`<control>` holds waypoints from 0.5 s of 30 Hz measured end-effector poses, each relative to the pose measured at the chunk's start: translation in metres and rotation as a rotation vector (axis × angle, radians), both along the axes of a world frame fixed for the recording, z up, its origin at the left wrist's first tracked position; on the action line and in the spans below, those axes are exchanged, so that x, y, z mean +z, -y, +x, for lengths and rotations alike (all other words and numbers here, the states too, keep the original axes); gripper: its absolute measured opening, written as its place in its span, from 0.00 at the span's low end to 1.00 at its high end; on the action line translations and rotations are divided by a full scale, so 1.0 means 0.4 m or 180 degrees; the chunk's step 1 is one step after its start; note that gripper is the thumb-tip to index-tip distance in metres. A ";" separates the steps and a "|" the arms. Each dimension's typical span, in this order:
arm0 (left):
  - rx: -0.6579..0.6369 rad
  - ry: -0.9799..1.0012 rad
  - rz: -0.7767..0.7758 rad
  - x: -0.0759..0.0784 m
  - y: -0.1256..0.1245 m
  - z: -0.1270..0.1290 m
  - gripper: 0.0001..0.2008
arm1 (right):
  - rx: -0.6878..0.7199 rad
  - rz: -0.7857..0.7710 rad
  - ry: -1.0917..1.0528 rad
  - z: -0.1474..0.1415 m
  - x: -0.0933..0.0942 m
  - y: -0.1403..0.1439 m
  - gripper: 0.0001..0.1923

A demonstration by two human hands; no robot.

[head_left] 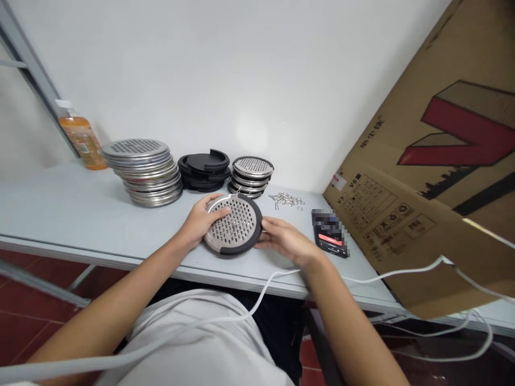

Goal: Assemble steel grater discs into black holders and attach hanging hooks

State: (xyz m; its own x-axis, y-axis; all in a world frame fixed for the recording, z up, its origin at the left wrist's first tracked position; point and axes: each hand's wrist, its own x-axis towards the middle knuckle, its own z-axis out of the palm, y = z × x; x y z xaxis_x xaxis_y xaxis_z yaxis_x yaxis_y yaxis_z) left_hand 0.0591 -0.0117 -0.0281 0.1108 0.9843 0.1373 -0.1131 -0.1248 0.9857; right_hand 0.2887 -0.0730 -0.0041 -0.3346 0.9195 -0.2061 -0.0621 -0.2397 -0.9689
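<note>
A round perforated metal disc [240, 224] with a black rim piece around its right side is tilted up at the front of the table. My left hand [200, 221] grips its left edge, thumb lying on the holes. On the opposite side, my right hand [286, 239] has its fingers closed at the black rim. Just behind stands a short stack of similar rimmed discs [252, 167], with a small wire hook near its front. To the right of that stack lies a loose pile of small metal hooks [286, 200].
A tall stack of bare metal discs [153, 185] stands at the left, beside black round holders [205, 169]. Farther left is an orange bottle [82, 139]. A phone [330, 234] and a large cardboard box [402, 209] are at the right. A white cable [265, 289] crosses in front.
</note>
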 end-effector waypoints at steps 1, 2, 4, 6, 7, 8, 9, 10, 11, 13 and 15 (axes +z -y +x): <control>0.0003 0.0028 -0.0083 0.002 -0.002 -0.005 0.32 | 0.0132 0.0169 0.0505 0.044 0.027 -0.004 0.17; 0.0042 0.0043 -0.0141 0.002 -0.003 -0.008 0.32 | 0.0050 0.0362 0.1001 0.088 0.055 -0.013 0.17; 0.0202 0.0113 -0.0213 0.001 -0.003 -0.008 0.30 | -0.0391 0.0683 0.1968 0.166 0.110 -0.055 0.13; 0.0450 0.0218 -0.0306 -0.002 -0.002 -0.002 0.27 | -0.0754 0.0811 0.2838 0.212 0.145 -0.126 0.10; 0.0571 0.0209 -0.0349 -0.004 -0.002 0.002 0.26 | -0.0825 0.0703 0.3229 0.220 0.153 -0.167 0.09; 0.0664 0.0135 -0.0389 -0.006 -0.001 0.006 0.26 | -0.0667 0.0506 0.3519 0.217 0.154 -0.207 0.09; 0.0721 0.0003 -0.0418 -0.007 -0.001 0.010 0.28 | -0.0478 0.0182 0.3761 0.207 0.149 -0.245 0.09; 0.0747 -0.0180 -0.0425 -0.008 -0.001 0.012 0.31 | -0.0309 -0.0054 0.3891 0.190 0.139 -0.276 0.10; 0.0743 -0.0411 -0.0407 -0.008 0.000 0.014 0.35 | -0.0250 -0.0239 0.4064 0.169 0.125 -0.301 0.11; 0.0657 -0.0985 -0.0325 -0.003 0.008 0.013 0.41 | -0.0220 -0.0270 0.4478 0.127 0.093 -0.327 0.18; 0.0296 -0.1714 -0.0241 0.011 0.030 0.004 0.42 | -0.0364 -0.0001 0.4887 0.094 0.064 -0.326 0.21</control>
